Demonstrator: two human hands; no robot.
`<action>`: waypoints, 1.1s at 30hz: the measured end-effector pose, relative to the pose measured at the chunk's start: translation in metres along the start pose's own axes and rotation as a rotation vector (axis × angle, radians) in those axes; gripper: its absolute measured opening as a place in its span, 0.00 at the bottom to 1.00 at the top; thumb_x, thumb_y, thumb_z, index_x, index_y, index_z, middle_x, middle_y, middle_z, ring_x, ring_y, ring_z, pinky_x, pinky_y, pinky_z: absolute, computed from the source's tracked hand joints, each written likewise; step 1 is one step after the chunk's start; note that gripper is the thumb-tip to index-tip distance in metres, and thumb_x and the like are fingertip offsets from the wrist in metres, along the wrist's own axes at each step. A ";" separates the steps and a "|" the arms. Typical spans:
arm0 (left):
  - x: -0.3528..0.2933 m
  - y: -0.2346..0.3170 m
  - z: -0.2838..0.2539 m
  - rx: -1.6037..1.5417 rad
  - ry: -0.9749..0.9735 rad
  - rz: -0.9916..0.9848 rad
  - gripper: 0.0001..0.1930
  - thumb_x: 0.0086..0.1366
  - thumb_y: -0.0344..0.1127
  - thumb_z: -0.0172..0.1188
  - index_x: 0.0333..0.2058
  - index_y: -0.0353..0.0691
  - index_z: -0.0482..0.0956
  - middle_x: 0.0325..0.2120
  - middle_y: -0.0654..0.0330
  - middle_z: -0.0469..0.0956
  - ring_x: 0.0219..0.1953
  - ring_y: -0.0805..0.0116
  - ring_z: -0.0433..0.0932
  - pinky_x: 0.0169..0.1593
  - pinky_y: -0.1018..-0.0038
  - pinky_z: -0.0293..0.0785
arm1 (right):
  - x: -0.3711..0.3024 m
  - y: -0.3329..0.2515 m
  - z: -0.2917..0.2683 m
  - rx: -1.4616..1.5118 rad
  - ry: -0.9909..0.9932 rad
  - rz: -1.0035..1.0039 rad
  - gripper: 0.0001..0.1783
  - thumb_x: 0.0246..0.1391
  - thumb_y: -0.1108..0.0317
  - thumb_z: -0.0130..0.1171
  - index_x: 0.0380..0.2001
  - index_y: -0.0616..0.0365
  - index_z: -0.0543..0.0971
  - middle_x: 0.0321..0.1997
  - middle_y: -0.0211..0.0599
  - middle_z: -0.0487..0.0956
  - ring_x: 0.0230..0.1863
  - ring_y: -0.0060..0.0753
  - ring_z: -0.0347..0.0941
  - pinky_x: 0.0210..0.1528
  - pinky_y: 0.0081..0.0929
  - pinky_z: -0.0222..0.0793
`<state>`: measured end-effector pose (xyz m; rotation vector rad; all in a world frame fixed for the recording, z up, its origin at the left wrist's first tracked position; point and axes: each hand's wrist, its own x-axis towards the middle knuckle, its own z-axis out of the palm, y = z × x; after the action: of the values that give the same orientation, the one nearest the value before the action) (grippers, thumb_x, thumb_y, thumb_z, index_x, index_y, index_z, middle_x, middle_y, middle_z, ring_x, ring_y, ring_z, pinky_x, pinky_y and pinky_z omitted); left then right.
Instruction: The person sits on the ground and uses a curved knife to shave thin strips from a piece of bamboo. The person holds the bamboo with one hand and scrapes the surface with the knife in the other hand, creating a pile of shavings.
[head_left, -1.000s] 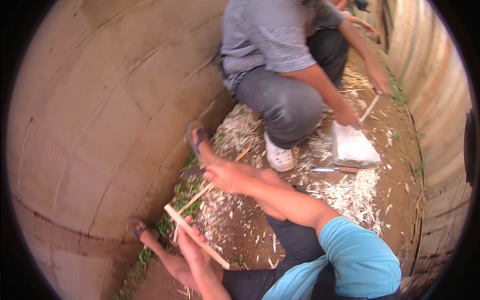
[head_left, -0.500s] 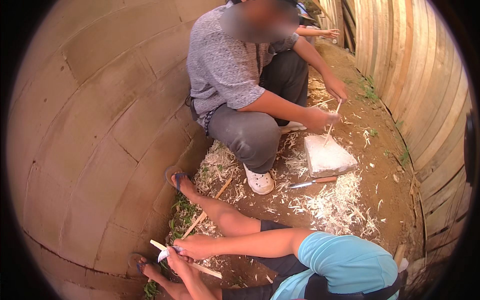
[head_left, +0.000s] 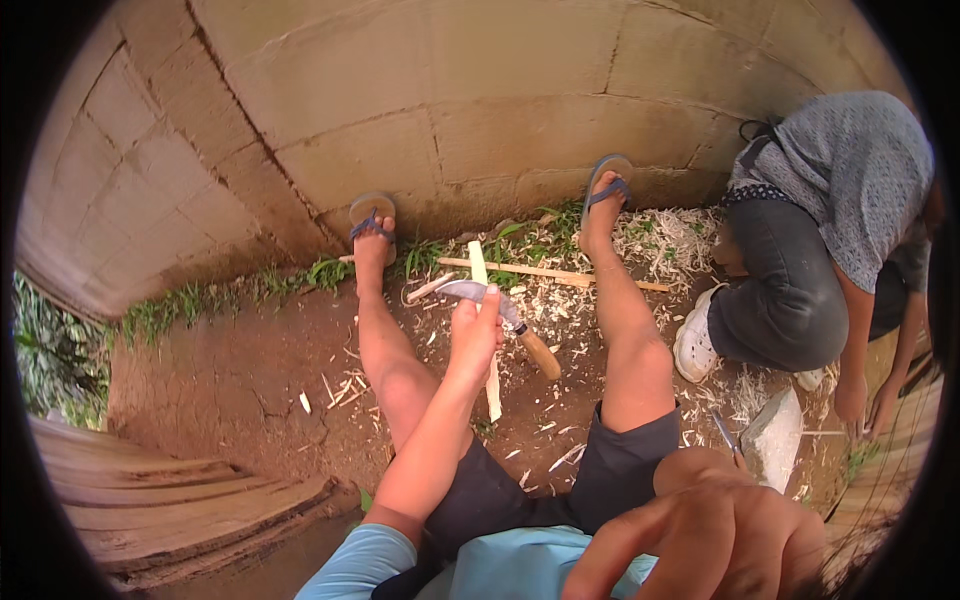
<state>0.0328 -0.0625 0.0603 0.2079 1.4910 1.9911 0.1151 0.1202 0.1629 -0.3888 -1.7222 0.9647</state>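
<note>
My left hand [head_left: 474, 336] is closed around a pale wooden strip [head_left: 494, 390], which runs through its grip. The same hand also holds a curved knife; its grey blade [head_left: 508, 312] crosses the strip, and the brown wooden handle [head_left: 540, 354] sticks out to the right. My right hand [head_left: 700, 530] is raised close to the camera at the lower right. Its thumb and fingers are apart, nothing shows in them, and their ends run out of the picture.
A longer wooden stick [head_left: 620, 281] lies by my sandalled foot [head_left: 606, 190], near a block wall [head_left: 380, 150]. Shavings [head_left: 665, 240] litter the ground. At right a co-worker [head_left: 800, 260] crouches beside a pale stone block [head_left: 775, 440] and another knife [head_left: 724, 432]. Planks [head_left: 150, 500] stand lower left.
The view has swung left, so the co-worker now appears at the right. My right hand has left the knife and strip and come up near the camera; my left keeps both.
</note>
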 end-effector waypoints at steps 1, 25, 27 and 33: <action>0.000 -0.001 0.004 0.020 -0.021 0.026 0.15 0.67 0.46 0.51 0.27 0.42 0.65 0.18 0.68 0.66 0.13 0.81 0.62 0.14 0.83 0.57 | 0.011 0.046 0.012 -0.057 0.055 0.092 0.25 0.60 0.53 0.39 0.46 0.66 0.70 0.49 0.50 0.71 0.49 0.47 0.67 0.51 0.37 0.60; 0.003 0.002 0.003 -0.056 0.048 0.054 0.15 0.68 0.45 0.51 0.27 0.41 0.70 0.14 0.71 0.65 0.13 0.84 0.61 0.16 0.83 0.57 | -0.033 -0.041 0.013 -0.441 -0.954 -0.220 0.24 0.54 0.68 0.52 0.55 0.60 0.69 0.53 0.47 0.73 0.52 0.55 0.68 0.56 0.37 0.63; 0.002 0.002 0.003 -0.102 0.013 0.060 0.15 0.68 0.45 0.50 0.26 0.42 0.69 0.14 0.72 0.64 0.14 0.84 0.61 0.17 0.83 0.57 | -0.049 -0.015 0.017 -0.607 -0.994 -0.266 0.29 0.54 0.66 0.52 0.60 0.58 0.63 0.57 0.49 0.69 0.53 0.53 0.68 0.57 0.37 0.62; -0.001 0.006 -0.001 -0.165 -0.018 0.095 0.13 0.69 0.42 0.49 0.27 0.42 0.68 0.14 0.72 0.64 0.15 0.85 0.61 0.17 0.84 0.57 | -0.070 0.006 0.032 -0.010 -1.061 0.414 0.39 0.54 0.66 0.55 0.66 0.55 0.50 0.56 0.54 0.67 0.49 0.44 0.71 0.54 0.39 0.65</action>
<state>0.0313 -0.0648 0.0657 0.2298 1.3198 2.1700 0.1110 0.0634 0.1102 -0.2450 -2.6500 1.6407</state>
